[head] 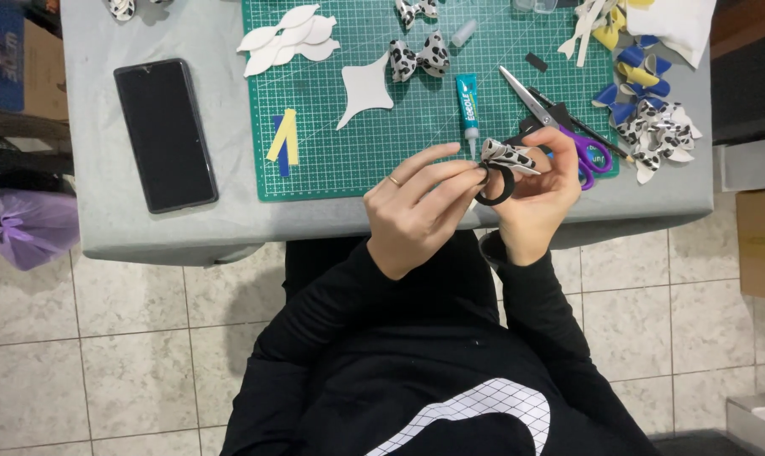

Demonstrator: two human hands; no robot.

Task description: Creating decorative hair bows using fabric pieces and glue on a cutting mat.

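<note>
Hands meet above the desk (pixel 103 211) edge: your left hand (pixel 416 215) and right hand (pixel 539 203) pinch a black-spotted white fabric bow (pixel 507 155) against a black elastic hair loop (pixel 495 186). Loosened fingers could let the bow slip off.

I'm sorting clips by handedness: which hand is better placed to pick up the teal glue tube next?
Probably the left hand: only its fingertips touch the spotted fabric bow and black elastic ring, and the teal glue tube lies just beyond them. The right hand grips the bow.

Both hands (pixel 475 203) on spotted bow (pixel 507 155) and black ring (pixel 495 187)
</note>
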